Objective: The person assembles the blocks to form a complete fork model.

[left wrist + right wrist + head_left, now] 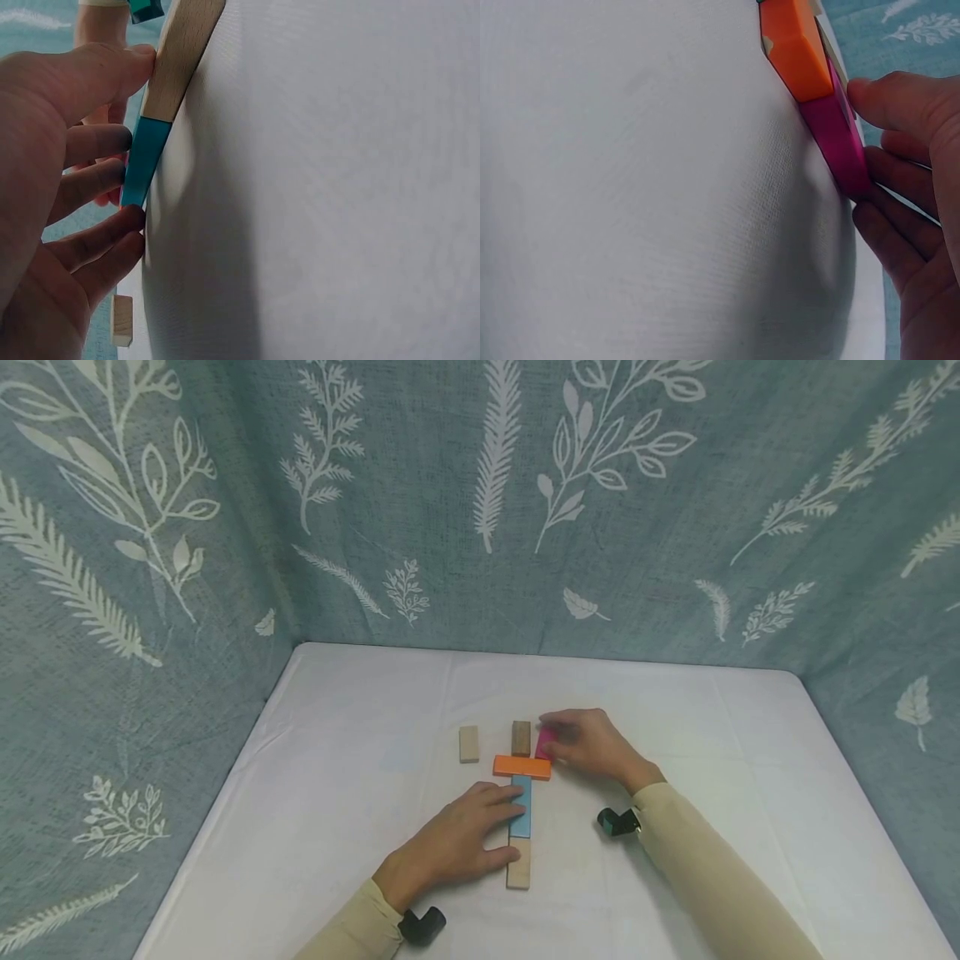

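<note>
In the head view, an orange block (521,767) lies crosswise at the top of a blue block (523,821), with a pale wooden block (518,876) joined below in line. My left hand (463,833) rests on this column from the left, its fingertips touching the blue block and its thumb the pale wooden one. A magenta block (836,142) meets the right end of the orange block. My right hand (594,745) pinches that magenta block between thumb and fingers. Beyond the orange block's middle lies a brown wooden block (521,737).
Another pale wooden block (468,744) lies by itself left of the brown one. A white cloth (360,727) covers the table. Leaf-patterned curtains (435,510) hang behind and at both sides. A dark camera mount (618,822) sits at the right wrist.
</note>
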### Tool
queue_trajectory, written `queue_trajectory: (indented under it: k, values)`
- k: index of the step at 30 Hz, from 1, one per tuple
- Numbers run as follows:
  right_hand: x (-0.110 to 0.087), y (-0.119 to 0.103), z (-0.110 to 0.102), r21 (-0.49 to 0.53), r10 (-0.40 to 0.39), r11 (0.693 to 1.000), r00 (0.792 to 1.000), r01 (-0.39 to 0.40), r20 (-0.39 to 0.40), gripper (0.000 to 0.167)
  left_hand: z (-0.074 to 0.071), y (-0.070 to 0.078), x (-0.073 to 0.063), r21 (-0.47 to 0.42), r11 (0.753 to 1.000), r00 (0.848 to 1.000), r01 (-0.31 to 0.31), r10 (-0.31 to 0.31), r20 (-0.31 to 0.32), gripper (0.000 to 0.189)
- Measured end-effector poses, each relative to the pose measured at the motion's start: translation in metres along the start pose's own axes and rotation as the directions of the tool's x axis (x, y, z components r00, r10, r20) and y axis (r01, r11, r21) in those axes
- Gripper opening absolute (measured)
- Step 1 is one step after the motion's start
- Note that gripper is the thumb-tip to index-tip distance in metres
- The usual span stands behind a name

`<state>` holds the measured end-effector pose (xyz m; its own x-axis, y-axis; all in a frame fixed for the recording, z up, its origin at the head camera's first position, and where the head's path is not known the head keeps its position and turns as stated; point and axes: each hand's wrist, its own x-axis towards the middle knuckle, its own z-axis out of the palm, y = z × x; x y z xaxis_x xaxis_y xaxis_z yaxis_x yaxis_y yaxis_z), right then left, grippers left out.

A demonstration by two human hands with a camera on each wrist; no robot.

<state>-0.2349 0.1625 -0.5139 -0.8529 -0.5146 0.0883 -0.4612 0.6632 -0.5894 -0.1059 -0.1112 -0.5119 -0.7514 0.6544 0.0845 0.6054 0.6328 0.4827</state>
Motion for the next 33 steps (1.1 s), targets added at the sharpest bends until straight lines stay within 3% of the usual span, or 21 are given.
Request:
queue_trajectory:
  k: [10,19,33]
  values:
    - [-0.001,-0.002,0.000,-0.006,-0.014,1.000,1.000,0.014,-0.013,0.046,0.001,-0.001,0.000,0.016,1.000,1.000,-0.008,0.008,0.004,0.052]
    - [-0.006,-0.011,0.001,0.008,0.020,1.000,0.999,-0.020,-0.050,0.051,0.001,-0.001,0.000,-0.004,1.000,1.000,0.002,-0.002,0.017,0.054]
    - [-0.041,-0.027,0.009,0.011,-0.016,1.000,0.991,0.018,-0.135,0.052,0.002,-0.003,0.000,-0.005,1.000,1.000,0.007,-0.007,0.014,0.053]
